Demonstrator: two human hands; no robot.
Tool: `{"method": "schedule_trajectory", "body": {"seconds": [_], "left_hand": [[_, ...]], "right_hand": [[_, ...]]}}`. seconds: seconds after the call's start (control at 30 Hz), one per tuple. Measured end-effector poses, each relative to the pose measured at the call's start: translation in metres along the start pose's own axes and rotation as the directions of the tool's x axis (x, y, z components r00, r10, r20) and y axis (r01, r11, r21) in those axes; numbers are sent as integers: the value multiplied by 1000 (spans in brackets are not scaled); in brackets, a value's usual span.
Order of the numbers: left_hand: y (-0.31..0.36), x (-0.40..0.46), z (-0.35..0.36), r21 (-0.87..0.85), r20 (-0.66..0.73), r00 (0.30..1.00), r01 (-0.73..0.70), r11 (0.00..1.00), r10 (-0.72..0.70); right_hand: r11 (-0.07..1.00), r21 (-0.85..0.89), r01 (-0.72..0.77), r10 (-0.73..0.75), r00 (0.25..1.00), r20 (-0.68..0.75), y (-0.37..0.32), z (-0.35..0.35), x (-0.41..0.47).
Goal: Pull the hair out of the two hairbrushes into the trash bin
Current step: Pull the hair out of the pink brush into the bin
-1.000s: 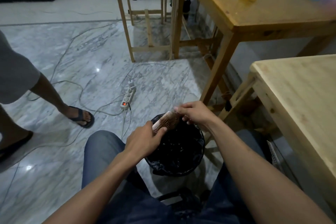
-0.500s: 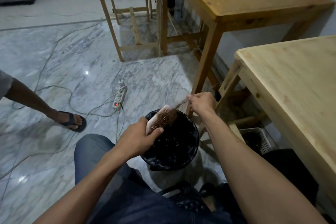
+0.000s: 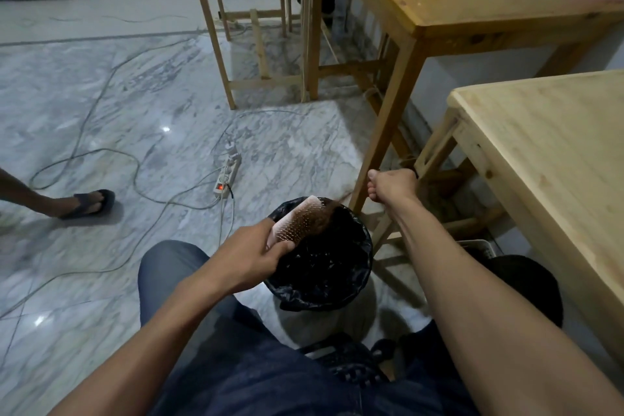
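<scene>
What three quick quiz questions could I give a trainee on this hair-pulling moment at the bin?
1. True or false: the left hand grips the hairbrush over the trash bin.
2. What is the right hand pulling? A) a power cord B) a strand of hair C) the bin liner
3. Fill in: the power strip lies on the ____ floor.

Key: 1 true; 2 B, the hair stretches from the brush's far end to the curled fingers, though the pinch itself is hidden; 3 marble.
</scene>
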State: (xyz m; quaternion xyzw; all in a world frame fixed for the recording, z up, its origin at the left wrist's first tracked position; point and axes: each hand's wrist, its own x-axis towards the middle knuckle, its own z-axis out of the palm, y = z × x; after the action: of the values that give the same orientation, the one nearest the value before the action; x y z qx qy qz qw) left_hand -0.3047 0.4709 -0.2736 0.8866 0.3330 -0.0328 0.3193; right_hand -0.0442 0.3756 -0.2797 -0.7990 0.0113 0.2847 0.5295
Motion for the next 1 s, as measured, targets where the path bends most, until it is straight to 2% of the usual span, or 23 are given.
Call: {"method": "schedule_trajectory", "body": {"seconds": [0.13, 0.23, 0.37, 0.43, 0.53, 0.63, 0.7, 0.8, 0.9, 1.0], "left_hand": [[-6, -7, -18, 31, -49, 999, 15, 999, -14], [-8, 0, -21, 50, -75, 997, 36, 998, -33], [-2, 9, -10, 34, -98, 995, 33, 999, -30], [-2, 11, -6, 39, -76, 996, 52, 998, -49], [-5, 10, -3, 34, -67, 995, 77, 996, -75], [-3, 9, -1, 4, -49, 995, 83, 997, -82], [-1, 8, -2, -1, -30, 996, 81, 997, -81], [3, 7, -5, -5, 8, 996, 85, 996, -85], [4, 6, -8, -9, 44, 994, 98, 995, -97], [0, 5, -14, -20, 18, 993, 116, 993, -116]], "right_hand": [[1000, -21, -14, 11, 993, -118, -4, -6, 13], [999, -41, -23, 19, 996, -88, 9, 1, 18], [925, -351, 145, -102, 985, 138, 30, 15, 5], [934, -277, 226, -148, 950, 275, 27, 11, -3], [941, -97, 324, -242, 845, 477, 20, 3, -7], [893, -161, 421, -208, 701, 682, 20, -2, -7], [878, -217, 427, -135, 656, 743, 21, -2, -8], [847, -276, 454, -156, 709, 688, 24, 0, -6], [739, -358, 571, -267, 736, 622, 27, 2, 0], [686, -397, 610, -378, 764, 522, 27, 0, 7]]}}
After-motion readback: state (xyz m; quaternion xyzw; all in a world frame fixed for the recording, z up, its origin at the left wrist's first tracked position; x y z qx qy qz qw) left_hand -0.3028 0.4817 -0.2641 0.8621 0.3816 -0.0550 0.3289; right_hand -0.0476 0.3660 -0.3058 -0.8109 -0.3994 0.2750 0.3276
